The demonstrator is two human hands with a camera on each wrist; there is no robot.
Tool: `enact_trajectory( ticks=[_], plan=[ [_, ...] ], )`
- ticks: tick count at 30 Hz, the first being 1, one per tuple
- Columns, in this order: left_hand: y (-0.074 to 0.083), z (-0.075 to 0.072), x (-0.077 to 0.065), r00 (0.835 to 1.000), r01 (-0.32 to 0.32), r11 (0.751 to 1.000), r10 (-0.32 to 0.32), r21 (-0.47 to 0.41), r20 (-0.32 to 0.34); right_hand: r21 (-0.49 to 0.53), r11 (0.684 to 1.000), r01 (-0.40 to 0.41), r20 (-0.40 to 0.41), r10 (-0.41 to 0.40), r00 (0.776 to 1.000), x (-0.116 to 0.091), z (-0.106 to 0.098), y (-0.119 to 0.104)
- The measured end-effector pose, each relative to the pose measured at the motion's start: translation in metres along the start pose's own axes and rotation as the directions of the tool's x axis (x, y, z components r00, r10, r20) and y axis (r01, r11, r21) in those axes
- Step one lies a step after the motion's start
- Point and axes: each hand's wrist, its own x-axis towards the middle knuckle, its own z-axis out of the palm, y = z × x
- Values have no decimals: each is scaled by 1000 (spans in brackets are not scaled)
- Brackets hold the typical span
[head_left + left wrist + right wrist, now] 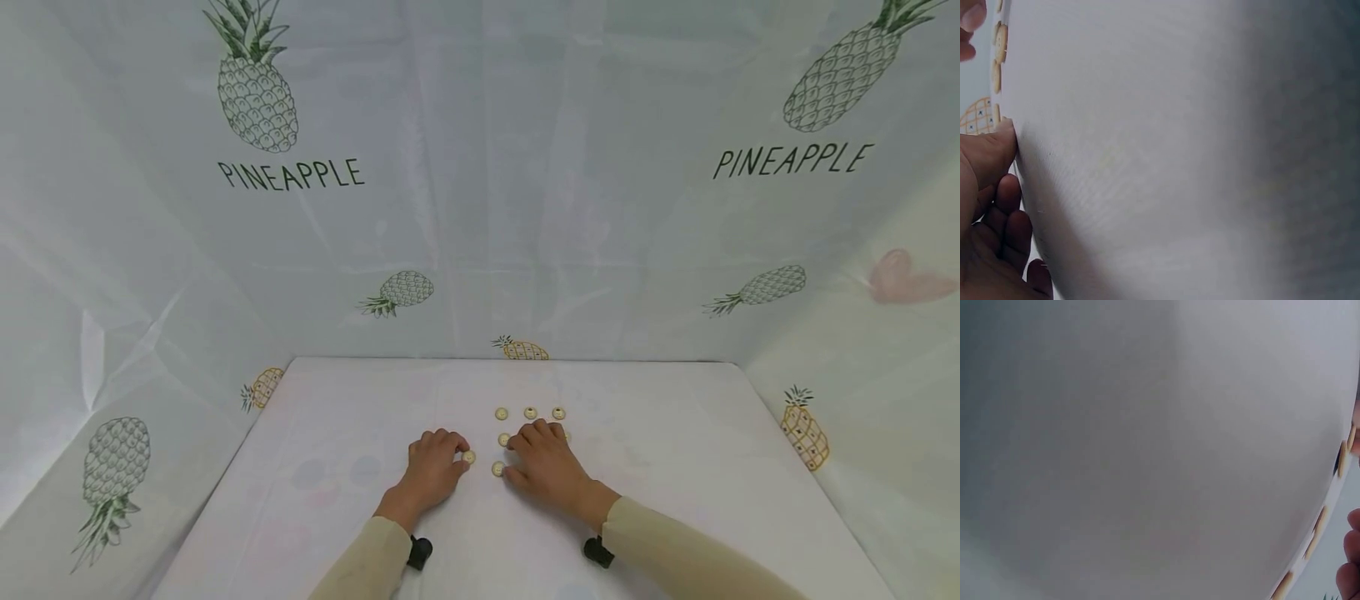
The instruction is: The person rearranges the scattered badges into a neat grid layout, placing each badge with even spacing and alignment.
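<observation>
My left hand (433, 468) rests low on the white table, its thumb and index finger pinching a small round beige disc (468, 457) at the edge. In the left wrist view, the left thumb (994, 147) covers much of that disc. My right hand (549, 467) spreads over the table, palm down. Its thumb tip is beside a near disc (498, 469), and its index fingertip is at another disc (504, 439) just behind; touching cannot be told for certain. A further disc (567, 437) shows partly behind the right fingers. The right wrist view catches only right fingertips (1350, 559).
Behind the hands lie three more discs in a row: a left one (502, 413), a middle one (530, 412) and a right one (558, 412). A white cloth (675, 433) covers the table. Hanging pineapple-print sheets (562, 208) enclose its back and sides.
</observation>
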Motion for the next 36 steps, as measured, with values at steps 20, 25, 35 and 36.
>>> enact_trajectory(
  ticks=[20,25,35,36],
  plan=[
    [3,3,1,999,-47,989,47,141,1,-46,998,31,29,-30,999,3,4,-16],
    [2,3,2,999,-35,994,35,104,-1,-51,999,17,53,-14,999,3,5,-16],
    [-5,5,6,1000,5,999,-5,43,-22,104,991,-86,161,68,985,4,-1,-11],
    [-6,5,6,1000,15,999,-14,34,-28,111,990,-84,164,65,984,4,-1,-11]
  ],
)
